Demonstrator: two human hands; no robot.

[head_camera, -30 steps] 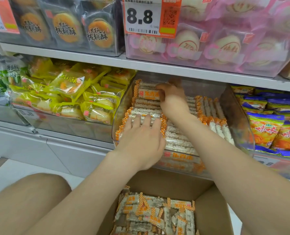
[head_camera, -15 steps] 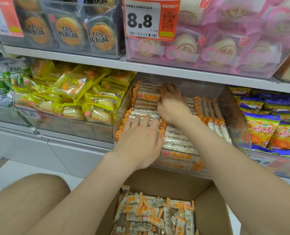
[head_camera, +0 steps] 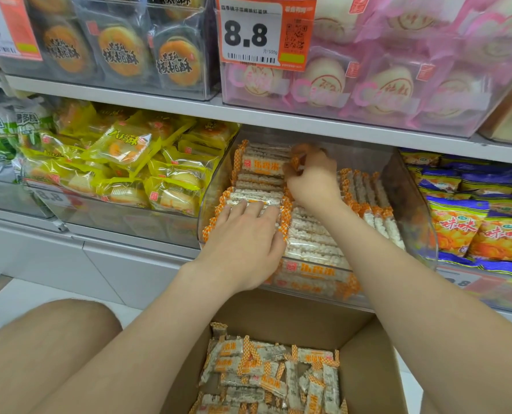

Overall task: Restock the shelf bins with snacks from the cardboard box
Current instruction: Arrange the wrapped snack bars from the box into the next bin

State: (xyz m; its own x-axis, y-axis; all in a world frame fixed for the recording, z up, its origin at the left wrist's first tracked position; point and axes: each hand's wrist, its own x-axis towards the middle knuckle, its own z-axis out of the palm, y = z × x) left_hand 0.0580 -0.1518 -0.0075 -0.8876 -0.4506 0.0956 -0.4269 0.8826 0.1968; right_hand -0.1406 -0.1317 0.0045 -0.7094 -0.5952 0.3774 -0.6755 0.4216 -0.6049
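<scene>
Your left hand (head_camera: 243, 237) lies flat, fingers straight, steadying the front packets (head_camera: 251, 196) in the centre bin (head_camera: 416, 210) while your right hand (head_camera: 313, 182) pinches a back-row packet (head_camera: 263, 164) by its end, probably to straighten it.

left hand (head_camera: 243, 237): bare; broad back and knuckles in view, fingers (head_camera: 256, 208) smooth, nails too blurred to read.
right hand (head_camera: 311, 180): bare; fingertips smeared by blur.
left forearm (head_camera: 147, 333): bare from the wrist to the frame's edge.
right forearm (head_camera: 413, 279): bare likewise, slim, smooth.
knee (head_camera: 48, 348): bare, rounded, lower left.
</scene>
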